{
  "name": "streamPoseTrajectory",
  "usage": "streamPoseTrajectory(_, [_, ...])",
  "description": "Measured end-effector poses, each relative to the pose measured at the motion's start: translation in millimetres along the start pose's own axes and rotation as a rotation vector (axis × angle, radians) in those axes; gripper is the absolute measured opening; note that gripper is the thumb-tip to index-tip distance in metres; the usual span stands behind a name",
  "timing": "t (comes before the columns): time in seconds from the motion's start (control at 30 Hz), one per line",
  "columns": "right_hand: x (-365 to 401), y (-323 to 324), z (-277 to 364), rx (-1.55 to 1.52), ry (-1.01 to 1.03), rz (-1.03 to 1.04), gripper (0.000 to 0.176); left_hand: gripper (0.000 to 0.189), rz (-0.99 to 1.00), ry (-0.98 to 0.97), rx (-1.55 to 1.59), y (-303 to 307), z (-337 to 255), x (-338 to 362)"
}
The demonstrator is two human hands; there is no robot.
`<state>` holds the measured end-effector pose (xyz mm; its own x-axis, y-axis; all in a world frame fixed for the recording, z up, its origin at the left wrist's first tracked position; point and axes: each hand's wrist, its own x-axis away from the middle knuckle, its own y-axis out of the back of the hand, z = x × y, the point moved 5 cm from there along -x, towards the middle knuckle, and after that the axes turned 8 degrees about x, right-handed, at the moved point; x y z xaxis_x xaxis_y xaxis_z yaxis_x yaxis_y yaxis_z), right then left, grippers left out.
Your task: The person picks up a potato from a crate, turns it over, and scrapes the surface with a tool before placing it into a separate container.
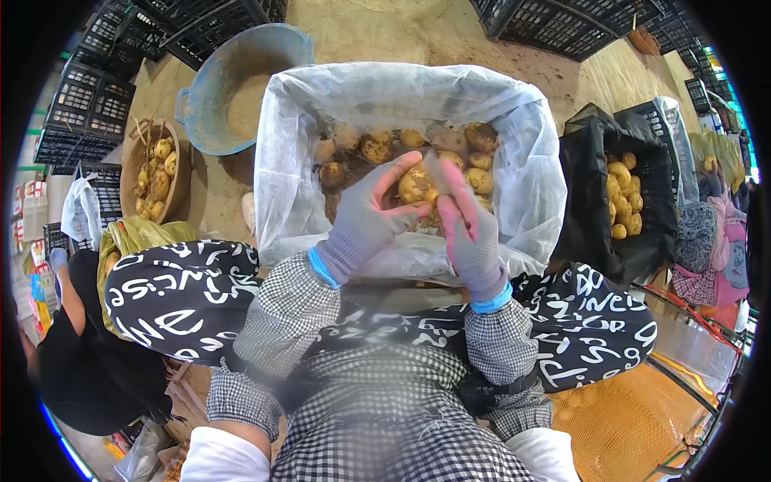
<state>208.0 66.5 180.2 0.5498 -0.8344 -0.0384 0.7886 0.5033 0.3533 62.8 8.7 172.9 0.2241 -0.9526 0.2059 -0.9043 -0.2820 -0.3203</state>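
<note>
A yellow potato with soil on its skin (417, 185) sits between the thumb and fingers of my left hand (373, 215), which wears a grey glove with pinkish fingers. Close by on the right is my right hand (468, 221), gloved alike, its fingers drawn together. A blurred grey-brown strip (435, 171) lies along those fingers; I cannot make out what it is. Both hands are over a crate lined with white cloth (526, 173). Inside it lie several soil-marked potatoes (376, 148), partly hidden by the hands.
At the upper left stands a blue tub (210, 96), with a bowl of potatoes (183, 189) below it. A black-lined crate of potatoes (654, 173) stands to the right. Black crates (554, 28) are stacked behind. Another person in black (88, 361) is at the left.
</note>
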Motion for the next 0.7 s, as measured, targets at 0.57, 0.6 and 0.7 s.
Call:
streamPoseTrajectory(0.57, [3.9, 3.8, -21.7, -0.303, -0.097, -0.017, 0.044, 0.065, -0.033, 0.131, 0.275, 5.6, 6.4, -2.9])
streamPoseTrajectory(0.6, [5.7, -0.8, -20.2, -0.261, -0.076, 0.004, 0.044, 0.066, -0.043, 0.118, 0.268, 6.4, 8.2, -3.5])
streamPoseTrajectory(0.7, [9.1, -9.0, -15.1, -0.129, -0.006, 0.019, 0.043, 0.065, -0.016, 0.176, 0.353, 10.8, 15.1, -2.0])
